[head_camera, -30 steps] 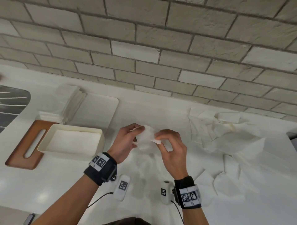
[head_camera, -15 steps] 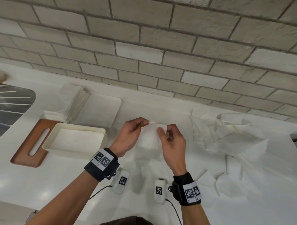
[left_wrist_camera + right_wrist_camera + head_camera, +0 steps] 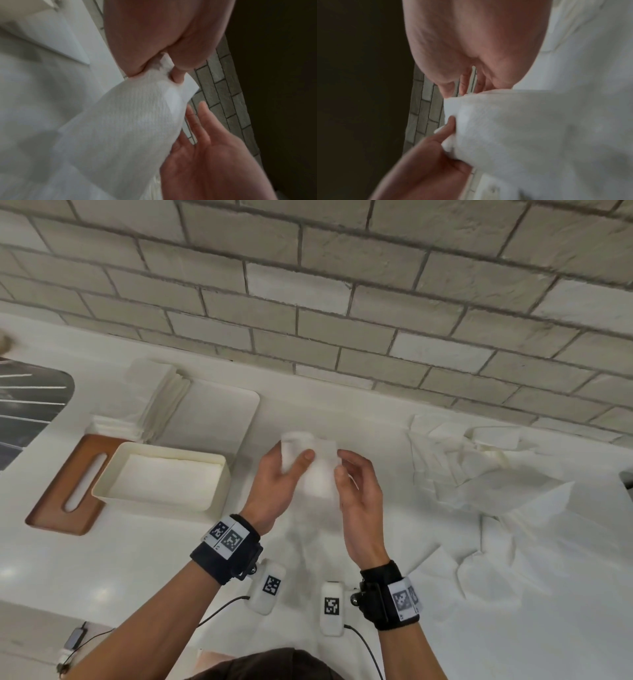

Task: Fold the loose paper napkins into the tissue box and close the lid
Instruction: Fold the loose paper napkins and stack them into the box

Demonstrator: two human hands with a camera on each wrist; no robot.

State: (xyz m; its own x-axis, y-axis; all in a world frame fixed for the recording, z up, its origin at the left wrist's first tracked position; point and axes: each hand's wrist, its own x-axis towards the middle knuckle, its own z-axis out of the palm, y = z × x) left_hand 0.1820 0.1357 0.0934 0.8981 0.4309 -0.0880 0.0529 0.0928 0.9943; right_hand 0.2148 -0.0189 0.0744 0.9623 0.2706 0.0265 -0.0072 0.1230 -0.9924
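A white paper napkin point(image 3: 318, 474) hangs above the counter between my hands. My left hand point(image 3: 294, 453) pinches its upper left corner between thumb and fingers; the left wrist view shows that pinch point(image 3: 154, 65) on the napkin point(image 3: 128, 121). My right hand point(image 3: 342, 463) is at the napkin's right edge with its fingers relaxed and no grip showing; in the right wrist view the fingertips point(image 3: 465, 83) sit just above the napkin's point(image 3: 522, 128) top edge. The cream tissue box point(image 3: 154, 503) stands open to the left, white paper inside. Its wooden slotted lid point(image 3: 58, 508) lies beside it.
A pile of loose napkins point(image 3: 496, 474) spreads over the counter to the right. A stack of folded napkins point(image 3: 154, 398) and a white tray point(image 3: 212, 419) lie behind the box. A sink point(image 3: 27, 405) is at far left, a brick wall point(image 3: 342, 302) behind.
The crumpled napkin has been spread flat and lifted a little. My right hand has loosened from a pinch on it, while my left hand keeps hold of the corner.
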